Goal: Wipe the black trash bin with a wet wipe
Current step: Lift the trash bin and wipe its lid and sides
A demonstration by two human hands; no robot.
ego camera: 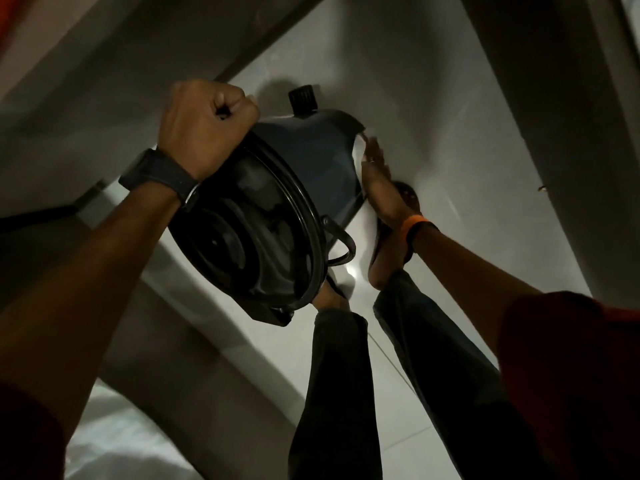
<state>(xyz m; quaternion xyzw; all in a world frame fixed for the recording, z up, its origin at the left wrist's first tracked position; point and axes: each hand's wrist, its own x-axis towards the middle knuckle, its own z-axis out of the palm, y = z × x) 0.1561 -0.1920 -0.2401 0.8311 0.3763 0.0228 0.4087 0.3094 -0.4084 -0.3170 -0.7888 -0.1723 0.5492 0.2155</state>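
Observation:
The black trash bin (311,161) is lifted and tilted, so its open mouth and dark inside face me. My left hand (204,126), with a dark watch on the wrist, is clenched around the bin's rim at the upper left. My right hand (375,171), with an orange wristband, lies flat against the bin's outer right side. It presses a white wet wipe (361,147) there, and only the wipe's edge shows. A ribbed black pedal (303,98) sticks out at the bin's far end, and a wire handle (341,244) hangs from the rim.
My legs in dark trousers (339,393) and my sandalled feet (391,244) stand on a pale tiled floor (433,140) directly below the bin. A grey wall with a skirting (104,81) runs along the left, and another wall (554,116) along the right.

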